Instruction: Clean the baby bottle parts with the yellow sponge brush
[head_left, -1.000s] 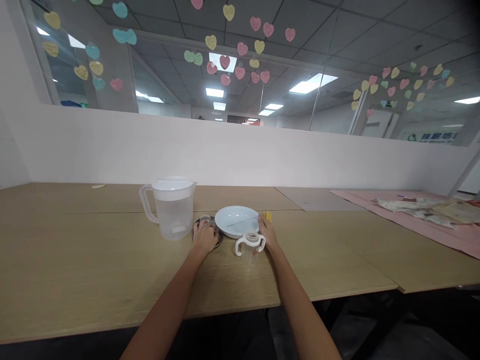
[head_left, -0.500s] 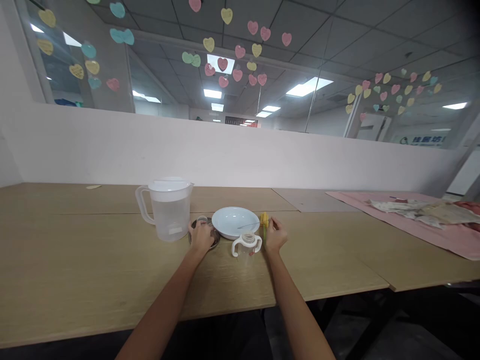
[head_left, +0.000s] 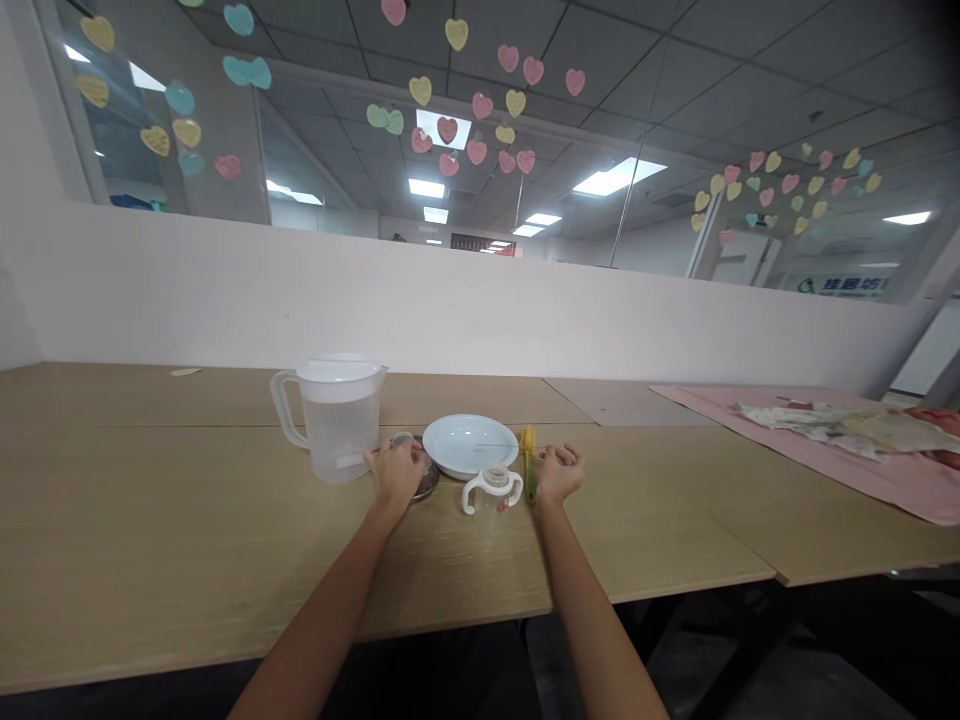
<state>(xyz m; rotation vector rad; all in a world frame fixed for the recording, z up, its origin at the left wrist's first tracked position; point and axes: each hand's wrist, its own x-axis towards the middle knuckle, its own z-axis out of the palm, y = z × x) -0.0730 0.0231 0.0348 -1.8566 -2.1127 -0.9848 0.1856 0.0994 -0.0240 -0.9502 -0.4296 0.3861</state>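
Light wood-grain laminate forms the surface (head_left: 187, 520) on which all your items stand. Your left hand (head_left: 396, 470) lies over a small round metal dish (head_left: 424, 480), fingers curled down onto its near-left rim; whether that grip is clamped on the dish or only resting on it cannot be told from this view. The dish sits just right of a translucent plastic pitcher with a white lid (head_left: 335, 415), and your fingers are close beside the pitcher's base. Your right hand (head_left: 559, 470) lies on the surface in a loose curl, fingers bent toward the palm, with nothing seen inside its grip. Just left of that hand lies a slim brush with a yellow head and green handle (head_left: 529, 455), its head pointing far; contact between hand and brush cannot be confirmed. Between your two hands stands a small clear baby bottle with two white handles (head_left: 492, 490), upright and uncapped. Just beyond it sits a shallow round white plate (head_left: 470, 444). At the far right of the surface lies a pink cloth (head_left: 862, 455) carrying crumpled packets (head_left: 832, 422).
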